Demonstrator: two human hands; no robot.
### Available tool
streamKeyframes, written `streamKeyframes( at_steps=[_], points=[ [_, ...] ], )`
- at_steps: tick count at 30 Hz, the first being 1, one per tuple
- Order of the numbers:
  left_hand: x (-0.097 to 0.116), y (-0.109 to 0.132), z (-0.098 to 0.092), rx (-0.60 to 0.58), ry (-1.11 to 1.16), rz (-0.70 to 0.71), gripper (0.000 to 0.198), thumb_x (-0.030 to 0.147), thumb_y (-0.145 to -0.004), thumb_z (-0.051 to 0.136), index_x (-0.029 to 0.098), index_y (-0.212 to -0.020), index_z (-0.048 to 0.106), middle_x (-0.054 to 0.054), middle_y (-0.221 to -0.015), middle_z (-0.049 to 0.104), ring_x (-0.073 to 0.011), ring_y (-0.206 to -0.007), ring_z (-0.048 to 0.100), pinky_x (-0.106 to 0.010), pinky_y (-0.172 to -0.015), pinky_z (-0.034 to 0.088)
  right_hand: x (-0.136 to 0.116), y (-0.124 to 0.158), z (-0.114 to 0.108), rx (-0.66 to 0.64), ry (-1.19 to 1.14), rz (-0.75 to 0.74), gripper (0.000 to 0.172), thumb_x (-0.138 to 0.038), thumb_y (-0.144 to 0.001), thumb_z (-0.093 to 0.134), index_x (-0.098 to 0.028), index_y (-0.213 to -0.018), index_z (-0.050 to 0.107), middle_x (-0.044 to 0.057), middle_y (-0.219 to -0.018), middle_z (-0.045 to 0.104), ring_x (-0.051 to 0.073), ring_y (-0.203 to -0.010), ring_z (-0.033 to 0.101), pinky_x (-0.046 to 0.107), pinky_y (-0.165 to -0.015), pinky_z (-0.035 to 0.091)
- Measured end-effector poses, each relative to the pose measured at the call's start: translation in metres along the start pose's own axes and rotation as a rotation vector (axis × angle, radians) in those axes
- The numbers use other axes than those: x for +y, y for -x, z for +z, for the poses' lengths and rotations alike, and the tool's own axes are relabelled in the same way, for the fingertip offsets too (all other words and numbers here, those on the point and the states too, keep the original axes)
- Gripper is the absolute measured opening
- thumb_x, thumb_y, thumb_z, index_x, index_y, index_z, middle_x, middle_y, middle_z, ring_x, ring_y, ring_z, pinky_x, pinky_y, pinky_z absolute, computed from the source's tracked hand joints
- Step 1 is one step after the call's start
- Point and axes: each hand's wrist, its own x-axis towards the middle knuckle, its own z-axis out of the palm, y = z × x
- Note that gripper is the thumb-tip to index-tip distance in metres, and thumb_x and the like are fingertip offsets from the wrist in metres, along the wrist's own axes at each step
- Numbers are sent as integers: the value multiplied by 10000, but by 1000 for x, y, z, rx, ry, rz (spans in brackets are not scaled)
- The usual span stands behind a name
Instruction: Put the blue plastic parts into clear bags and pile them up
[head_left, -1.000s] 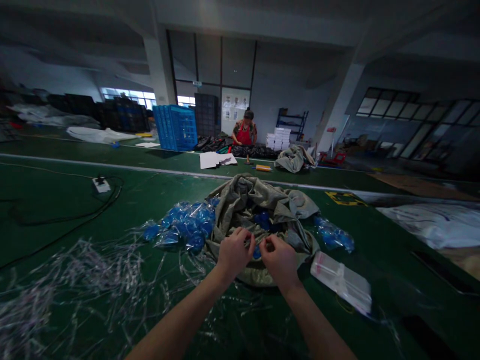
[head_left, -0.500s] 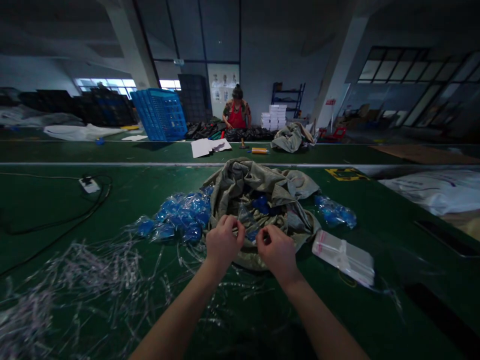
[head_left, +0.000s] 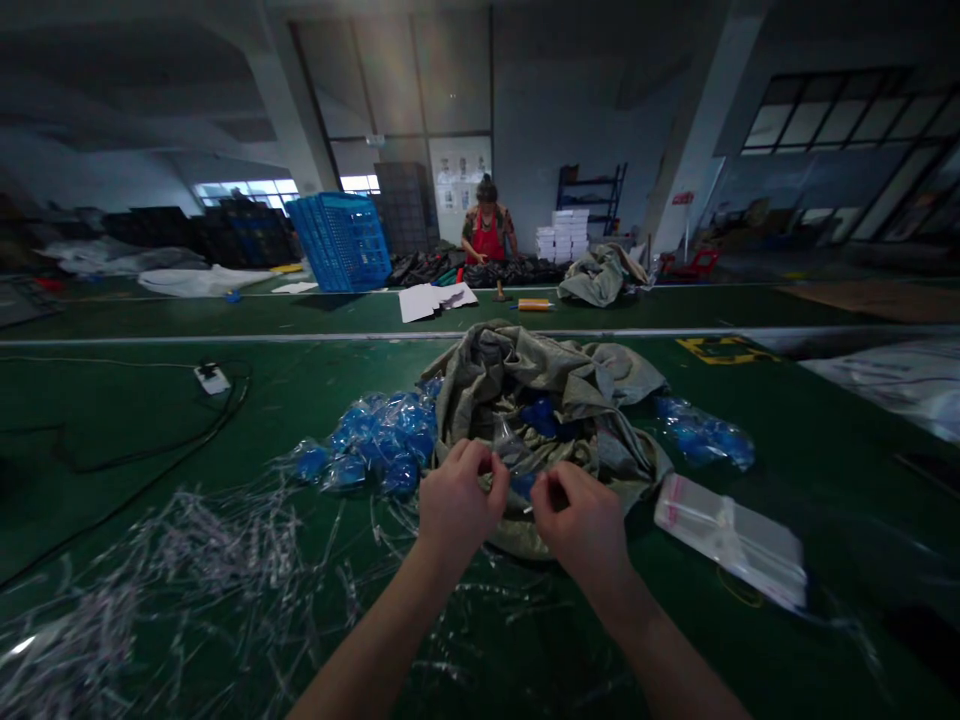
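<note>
My left hand point(head_left: 461, 495) and my right hand point(head_left: 581, 510) are in front of the open grey-green woven sack point(head_left: 517, 355), thumbs and fingers pinched. Between them is a small clear plastic bag point(head_left: 507, 438), hard to see against the sack, with a blue piece point(head_left: 523, 485) low down near my right fingers. A tiny white bit shows at my right fingertips. Inside the sack lie loose blue pieces point(head_left: 544, 415). Bagged blue pieces point(head_left: 375, 440) are piled left of the sack, and another bagged group point(head_left: 705, 432) lies on its right.
A stack of clear bags point(head_left: 731, 535) lies right of my right hand. Thin clear strips point(head_left: 202, 560) litter the green table at left. A power strip point(head_left: 212, 378) with cables is farther left. Across the table stand a blue crate point(head_left: 339, 240) and a person in a red apron point(head_left: 487, 238).
The view has shifted, so the scene sits a little farther right. Both hands stay pinched before the sack, with the right one slightly lower and farther from the left.
</note>
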Motion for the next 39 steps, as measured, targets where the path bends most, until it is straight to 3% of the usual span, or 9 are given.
streamKeyframes(
  at_steps=[5, 7, 11, 15, 20, 23, 26, 31, 39],
  points=[
    [-16, -12, 11, -79, -169, -97, 167, 273, -846, 481, 198, -718, 559, -10, -784, 629, -139, -661, 574, -247, -573, 334, 34, -3, 29, -165, -185, 72, 303, -225, -945, 314, -193, -739, 534, 27, -694, 571, 146, -673, 542, 251, -658, 389],
    [-23, -17, 14, -121, -223, -124, 171, 280, -852, 474, 199, -739, 573, -19, -819, 649, -150, -680, 593, -253, -579, 337, 54, 0, 50, -280, -89, 111, 208, -224, -898, 407, -163, -931, 603, 90, -922, 639, 189, -889, 581, 279, -803, 411],
    [-32, -22, 18, -179, -288, -164, 195, 288, -872, 448, 196, -796, 603, -42, -889, 677, -171, -729, 629, -259, -603, 360, 85, 13, 84, -610, 103, 151, 397, -213, -745, 598, -148, -1136, 607, 143, -1118, 632, 252, -1033, 571, 332, -893, 406],
    [-34, -23, 24, -229, -303, -200, 219, 299, -884, 439, 188, -836, 622, -66, -932, 688, -194, -751, 653, -267, -605, 382, 92, 18, 82, -562, 135, 167, 354, -124, -742, 571, -177, -1087, 627, 109, -1012, 682, 239, -980, 602, 327, -846, 434],
    [-24, -22, 32, -271, -304, -207, 250, 304, -899, 420, 177, -889, 635, -86, -958, 686, -214, -811, 668, -277, -653, 428, 55, 9, 47, -104, -231, 263, 337, -284, -789, 586, -159, -1102, 578, 117, -1004, 668, 239, -911, 611, 355, -777, 473],
    [-15, -20, 35, -325, -291, -183, 240, 293, -892, 430, 173, -933, 634, -98, -992, 678, -220, -839, 668, -282, -680, 448, 24, 4, 31, -153, -710, 391, 354, -396, -826, 555, -184, -1109, 524, 62, -899, 681, 184, -744, 637, 286, -635, 489],
    [-10, -18, 36, -391, -242, -128, 215, 282, -868, 480, 177, -983, 629, -104, -1021, 669, -213, -888, 663, -271, -710, 456, 8, 2, 29, -283, -894, 515, 331, -455, -834, 530, -194, -1037, 508, 5, -728, 655, 144, -543, 584, 242, -472, 431],
    [-9, -16, 35, -428, -189, -118, 293, 339, -913, 421, 172, -862, 657, -88, -920, 690, -200, -866, 659, -272, -723, 453, 23, 5, 37, -290, -795, 588, 351, -450, -821, 524, -194, -1059, 482, 18, -723, 670, 176, -566, 619, 259, -463, 452],
    [-11, -17, 35, -390, -158, -175, 294, 347, -904, 423, 182, -850, 660, -83, -901, 703, -199, -842, 663, -272, -710, 450, 35, 8, 35, -283, -357, 285, 317, -223, -722, 588, -176, -1031, 532, 63, -871, 687, 196, -765, 655, 306, -720, 481]
  ],
)
